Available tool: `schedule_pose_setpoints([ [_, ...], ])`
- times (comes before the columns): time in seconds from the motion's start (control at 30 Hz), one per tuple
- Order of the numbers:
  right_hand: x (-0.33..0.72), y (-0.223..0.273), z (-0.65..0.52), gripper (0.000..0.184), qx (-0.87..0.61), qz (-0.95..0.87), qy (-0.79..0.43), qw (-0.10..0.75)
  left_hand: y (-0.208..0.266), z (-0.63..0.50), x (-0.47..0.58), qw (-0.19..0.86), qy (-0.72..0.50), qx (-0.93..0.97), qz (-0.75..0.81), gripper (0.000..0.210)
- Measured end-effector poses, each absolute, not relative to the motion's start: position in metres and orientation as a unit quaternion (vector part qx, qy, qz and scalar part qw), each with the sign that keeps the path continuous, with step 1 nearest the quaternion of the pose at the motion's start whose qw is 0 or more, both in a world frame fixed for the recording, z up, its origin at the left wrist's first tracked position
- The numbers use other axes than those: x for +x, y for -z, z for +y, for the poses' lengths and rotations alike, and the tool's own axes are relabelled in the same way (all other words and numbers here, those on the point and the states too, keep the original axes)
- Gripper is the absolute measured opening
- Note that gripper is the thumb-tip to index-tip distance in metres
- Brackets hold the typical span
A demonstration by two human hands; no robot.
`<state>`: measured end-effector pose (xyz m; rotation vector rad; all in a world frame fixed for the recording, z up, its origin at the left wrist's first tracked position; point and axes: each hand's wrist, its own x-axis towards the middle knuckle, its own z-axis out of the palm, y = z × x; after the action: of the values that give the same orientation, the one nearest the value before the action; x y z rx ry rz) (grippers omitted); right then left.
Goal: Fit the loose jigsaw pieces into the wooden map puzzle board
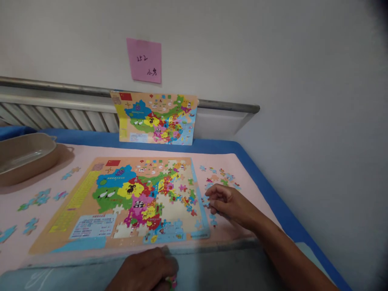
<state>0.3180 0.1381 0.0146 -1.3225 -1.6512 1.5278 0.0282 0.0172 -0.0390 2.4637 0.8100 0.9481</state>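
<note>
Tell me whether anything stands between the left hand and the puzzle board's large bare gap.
Nothing visible blocks the left hand; flat blue pieces lie on the puzzle board before the large bare gap.

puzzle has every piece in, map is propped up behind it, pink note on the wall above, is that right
Not quite: the head view shows bare gaps in the puzzle, so not every piece is in. The map is indeed propped up behind it, with the pink note on the wall above.
</note>
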Motion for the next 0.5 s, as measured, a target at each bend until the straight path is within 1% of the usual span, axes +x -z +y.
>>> schedule_pose_setpoints([
  [0.17, 0.308, -0.013, 0.133, 0.02, -0.479, -0.623, -0.563, 0.253, 0.048, 0.015, 0.03, 0.207, -0.351, 0.867, 0.285, 0.019],
  [0.33, 0.296, -0.015, 0.126, 0.026, -0.476, -0.632, -0.563, 0.237, 0.04, 0.018, 0.03, 0.197, -0.339, 0.874, 0.285, 0.019],
  [0.5, 0.292, -0.007, 0.123, 0.024, -0.459, -0.647, -0.563, 0.232, 0.039, 0.017, 0.029, 0.19, -0.348, 0.873, 0.282, 0.018],
])
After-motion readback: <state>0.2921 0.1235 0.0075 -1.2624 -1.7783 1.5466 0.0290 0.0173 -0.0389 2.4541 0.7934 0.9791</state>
